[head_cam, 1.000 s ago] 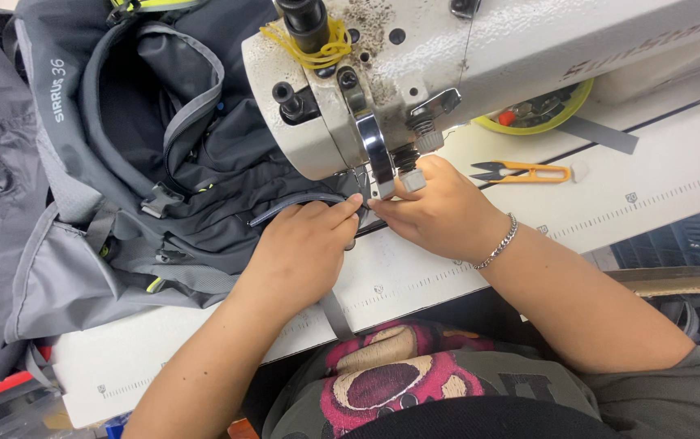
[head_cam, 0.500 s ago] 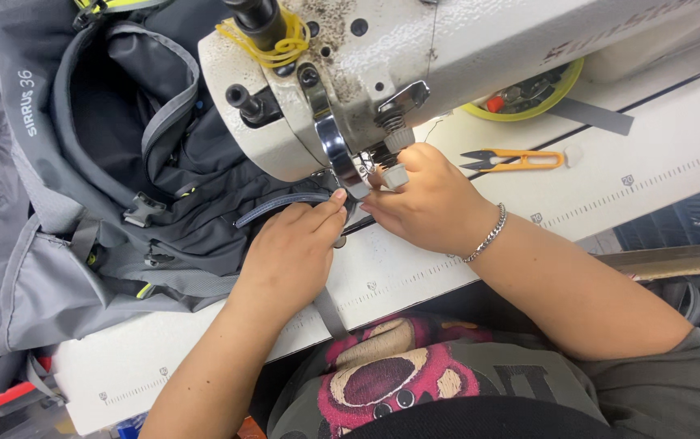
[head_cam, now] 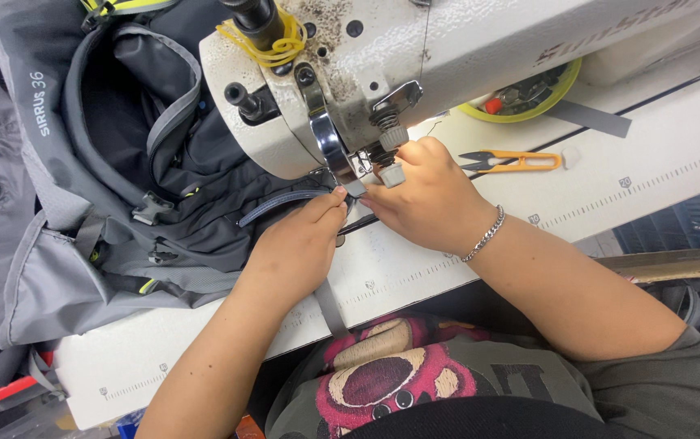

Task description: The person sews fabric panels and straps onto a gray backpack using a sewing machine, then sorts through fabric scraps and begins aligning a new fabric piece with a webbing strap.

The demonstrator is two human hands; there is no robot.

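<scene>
Grey strap (head_cam: pixel 285 200) lies pinched under left hand (head_cam: pixel 297 248) fingers; right hand (head_cam: pixel 431 199) fingers press it beside.

crowded tight under the sewing machine head (head_cam: pixel 382 73): left hand (head_cam: pixel 297 248) and right hand (head_cam: pixel 427 199) wedged fingertip to fingertip beneath it. blocked left of the head by the bunched grey backpack (head_cam: pixel 106 187). open counter (head_cam: pixel 634 175) right of the head, past orange snips (head_cam: pixel 513 161) and a yellow-rimmed tray (head_cam: pixel 529 93).

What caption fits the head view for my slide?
Both hands, left hand and right hand, pinch a grey strap under the sewing machine.
</scene>
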